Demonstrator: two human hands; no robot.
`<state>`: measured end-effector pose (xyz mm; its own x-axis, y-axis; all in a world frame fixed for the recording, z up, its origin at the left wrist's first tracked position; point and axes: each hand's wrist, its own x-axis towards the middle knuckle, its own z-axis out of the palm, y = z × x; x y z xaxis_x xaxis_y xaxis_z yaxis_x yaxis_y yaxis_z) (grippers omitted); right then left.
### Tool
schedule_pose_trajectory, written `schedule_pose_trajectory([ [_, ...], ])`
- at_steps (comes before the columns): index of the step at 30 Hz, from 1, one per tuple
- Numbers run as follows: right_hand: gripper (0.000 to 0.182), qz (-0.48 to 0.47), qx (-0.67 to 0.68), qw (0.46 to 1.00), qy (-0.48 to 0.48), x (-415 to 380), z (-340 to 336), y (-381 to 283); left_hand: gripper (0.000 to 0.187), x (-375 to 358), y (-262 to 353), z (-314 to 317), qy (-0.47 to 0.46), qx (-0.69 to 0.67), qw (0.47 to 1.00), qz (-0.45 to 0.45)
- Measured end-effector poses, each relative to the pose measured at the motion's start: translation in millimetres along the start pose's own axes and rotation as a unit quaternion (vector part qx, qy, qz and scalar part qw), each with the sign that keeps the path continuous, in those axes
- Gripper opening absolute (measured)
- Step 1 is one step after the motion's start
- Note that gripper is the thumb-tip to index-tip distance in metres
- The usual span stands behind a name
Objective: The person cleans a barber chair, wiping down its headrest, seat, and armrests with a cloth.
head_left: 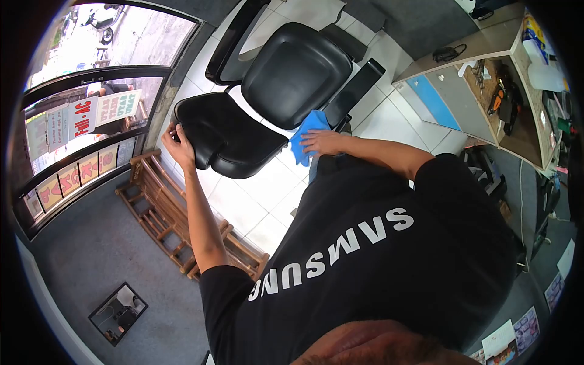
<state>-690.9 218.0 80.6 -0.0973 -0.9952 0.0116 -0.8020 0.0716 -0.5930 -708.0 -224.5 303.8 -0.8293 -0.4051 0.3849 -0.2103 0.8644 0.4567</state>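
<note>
A black padded chair stands in front of me, with a wide seat (298,73) and a curved backrest (228,137) on the side nearer me. My left hand (178,148) grips the backrest's left end, the fingers curled over its edge. At the opposite end, close to the backrest's right corner, my right hand (322,143) holds a blue cloth (309,125). Its fingers press on the cloth, which hangs in loose folds beside the seat. Black armrests (359,91) flank the seat.
White floor tiles (255,194) surround the chair. A bamboo bench (158,213) runs along the left wall, under windows with signs (85,118). To the right is a wooden cabinet (486,115) with tools and cables inside. A small framed mirror (118,313) is at lower left.
</note>
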Motion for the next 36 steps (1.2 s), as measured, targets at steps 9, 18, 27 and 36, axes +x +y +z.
schedule_pose_trajectory([
  [9,0.059,0.097,-0.141,0.982,0.081,-134,-97,89,0.037,2,0,3,0.008,-0.022,1.000,-0.002],
  [18,0.045,0.434,-0.036,0.799,0.413,-184,-187,158,0.035,3,6,1,0.013,-0.015,1.000,-0.004],
  [27,0.037,0.403,-0.159,0.864,0.257,-132,-99,142,0.035,3,4,4,0.012,-0.005,1.000,-0.014],
  [36,0.027,0.427,-0.139,0.867,0.219,-64,-68,84,0.036,7,8,5,0.000,0.028,1.000,0.005],
])
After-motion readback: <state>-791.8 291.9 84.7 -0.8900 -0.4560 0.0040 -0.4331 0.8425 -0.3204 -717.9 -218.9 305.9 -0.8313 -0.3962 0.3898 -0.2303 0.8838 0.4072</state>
